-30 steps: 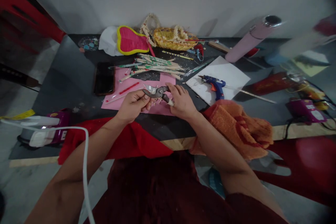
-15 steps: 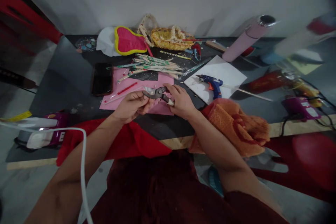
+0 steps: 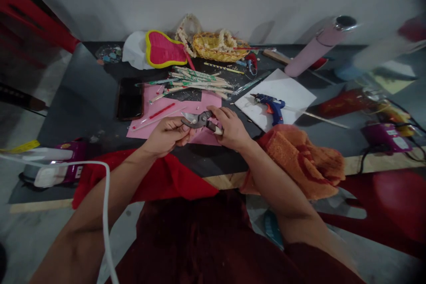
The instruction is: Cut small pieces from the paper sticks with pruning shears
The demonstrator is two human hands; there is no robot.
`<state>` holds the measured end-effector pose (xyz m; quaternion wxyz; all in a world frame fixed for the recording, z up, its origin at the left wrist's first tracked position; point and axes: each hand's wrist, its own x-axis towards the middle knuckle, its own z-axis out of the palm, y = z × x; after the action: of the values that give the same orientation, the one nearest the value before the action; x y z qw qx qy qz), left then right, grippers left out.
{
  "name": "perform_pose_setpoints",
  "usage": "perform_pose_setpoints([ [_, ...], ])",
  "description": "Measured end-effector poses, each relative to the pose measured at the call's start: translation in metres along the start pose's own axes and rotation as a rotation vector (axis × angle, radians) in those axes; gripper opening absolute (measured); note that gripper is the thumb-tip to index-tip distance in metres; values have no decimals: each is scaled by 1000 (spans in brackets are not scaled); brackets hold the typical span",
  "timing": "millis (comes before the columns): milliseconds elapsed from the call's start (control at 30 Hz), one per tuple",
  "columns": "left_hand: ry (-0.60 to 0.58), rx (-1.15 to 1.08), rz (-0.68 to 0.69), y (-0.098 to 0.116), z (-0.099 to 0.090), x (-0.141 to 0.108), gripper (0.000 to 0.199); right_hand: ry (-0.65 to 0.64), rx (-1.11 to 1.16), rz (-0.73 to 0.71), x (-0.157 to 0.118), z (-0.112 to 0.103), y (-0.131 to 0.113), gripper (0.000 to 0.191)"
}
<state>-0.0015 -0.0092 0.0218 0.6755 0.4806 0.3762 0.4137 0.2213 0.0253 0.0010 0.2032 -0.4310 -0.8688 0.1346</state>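
Note:
My right hand (image 3: pixel 233 128) is wrapped round the handles of grey pruning shears (image 3: pixel 199 119), whose blades point left. Close to the blades, my left hand (image 3: pixel 169 135) is pinched; whatever its fingers hold is too small to make out. Both hands are over a pink sheet (image 3: pixel 153 97) on the dark table. On that sheet lies a short red stick (image 3: pixel 162 111) beside a thin clear tube. Behind the hands is a pile of pale sticks with green wrapping (image 3: pixel 196 80).
A phone (image 3: pixel 130 99) lies left of the pink sheet. To the right are a blue glue gun (image 3: pixel 273 106) on a white board (image 3: pixel 262 86), an orange towel (image 3: pixel 299 159) and a pink flask (image 3: pixel 316 49). A wicker basket (image 3: pixel 218 55) stands at the back.
The shears' blades look slightly further apart. Both hands stay in nearly the same place, and the view has shifted a little.

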Motion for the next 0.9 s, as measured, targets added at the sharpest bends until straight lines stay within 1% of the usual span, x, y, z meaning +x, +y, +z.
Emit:
perform_pose_setpoints([
  [100, -185, -176, -134, 5, 5, -4, 32, -10, 64, -114, -1, -1, 2, 75],
  [167, -278, -239, -199, 7, 8, -6, 34, -18, 88, -169, -1, 0, 4, 75],
  [233, -317, -276, -236, 9, 9, -7, 34, -28, 97, -187, -1, 0, 5, 76],
  [367, -308, -318, -247, 10, 8, -6, 33, -13, 86, -160, -2, 1, 3, 77],
  [533, -222, -325, -201, 12, 5, -4, 31, -1, 42, -66, -3, -1, -4, 71],
  [633, -96, -247, -124, 9, 4, -1, 29, 15, 19, 0, -2, 1, -6, 64],
  [733, 48, -69, 44, 3, 5, 4, 27, 50, -10, 72, 1, 5, -5, 59],
  [833, 163, 172, 217, -2, 5, 7, 24, 76, -48, 117, 3, 6, -2, 63],
  [900, 211, 296, 278, -5, 4, 7, 24, 71, -78, 129, 3, 6, -1, 66],
])
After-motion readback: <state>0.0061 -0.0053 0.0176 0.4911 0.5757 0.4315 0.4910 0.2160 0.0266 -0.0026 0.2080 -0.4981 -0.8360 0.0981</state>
